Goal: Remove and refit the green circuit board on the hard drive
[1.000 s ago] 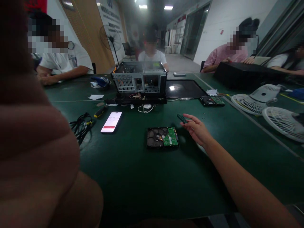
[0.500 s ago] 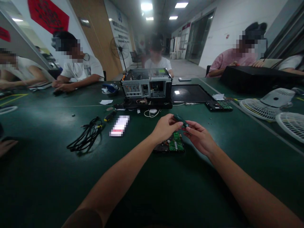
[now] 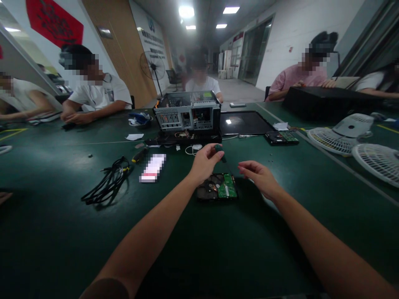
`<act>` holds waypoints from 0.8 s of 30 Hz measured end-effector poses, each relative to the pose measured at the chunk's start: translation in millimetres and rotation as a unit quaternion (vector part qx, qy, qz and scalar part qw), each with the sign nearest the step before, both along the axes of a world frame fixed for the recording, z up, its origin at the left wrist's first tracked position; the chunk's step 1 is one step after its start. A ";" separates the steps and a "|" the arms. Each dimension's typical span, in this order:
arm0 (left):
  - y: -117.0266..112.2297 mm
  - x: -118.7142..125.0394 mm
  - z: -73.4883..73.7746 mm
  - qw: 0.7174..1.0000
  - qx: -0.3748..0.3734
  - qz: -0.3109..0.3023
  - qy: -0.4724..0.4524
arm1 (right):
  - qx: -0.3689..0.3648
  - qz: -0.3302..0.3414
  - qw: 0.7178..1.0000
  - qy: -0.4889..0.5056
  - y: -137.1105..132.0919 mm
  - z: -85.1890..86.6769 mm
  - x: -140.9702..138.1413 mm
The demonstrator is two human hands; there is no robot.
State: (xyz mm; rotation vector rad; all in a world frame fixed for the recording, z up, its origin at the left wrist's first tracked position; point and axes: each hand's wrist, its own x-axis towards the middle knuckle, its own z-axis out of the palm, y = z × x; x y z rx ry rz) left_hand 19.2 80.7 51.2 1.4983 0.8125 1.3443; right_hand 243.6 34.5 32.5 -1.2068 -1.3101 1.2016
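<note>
My left hand (image 3: 204,162) is closed around a small dark green tool (image 3: 220,151), held just above a hard drive (image 3: 218,187) that lies circuit board up on the green table (image 3: 193,245). My right hand (image 3: 258,176) hovers to the right of the drive with nothing in it, its fingers loosely curled and apart.
An open computer case (image 3: 187,112) stands behind the drive, with a black side panel (image 3: 245,122) and a second hard drive (image 3: 281,137) to its right. A phone (image 3: 152,167), a screwdriver (image 3: 139,154) and black cables (image 3: 107,182) lie left. Fan grilles (image 3: 375,162) lie right. Several people sit around the table.
My left hand came down from near the camera, met the right hand and took the green tool from it. The right hand let go and drew back a little.
</note>
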 end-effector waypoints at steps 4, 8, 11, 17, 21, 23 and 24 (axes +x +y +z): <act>-0.4 -0.4 -2.6 0.998 0.036 0.013 0.051 | -0.030 0.067 0.996 -0.054 -3.2 -1.4 2.2; -6.0 1.2 0.6 0.996 0.047 0.023 0.075 | -0.010 0.101 0.990 -0.101 -8.5 0.6 -1.5; -6.3 0.4 2.2 0.995 0.054 0.040 0.067 | 0.021 0.094 0.982 -0.165 -8.7 -1.4 -3.2; -1.6 -1.7 -1.8 0.994 0.073 0.042 0.072 | 0.064 0.101 0.952 -0.282 -4.1 -9.9 -2.9; -2.3 0.1 -3.2 0.995 0.072 0.033 0.067 | 0.067 0.108 0.942 -0.311 -4.2 -9.6 -2.4; -3.3 0.4 -2.5 0.994 0.074 0.031 0.071 | 0.068 0.112 0.939 -0.319 -4.7 -8.4 -2.4; -3.7 0.2 -2.2 0.994 0.075 0.030 0.073 | 0.070 0.112 0.937 -0.322 -4.9 -7.9 -2.5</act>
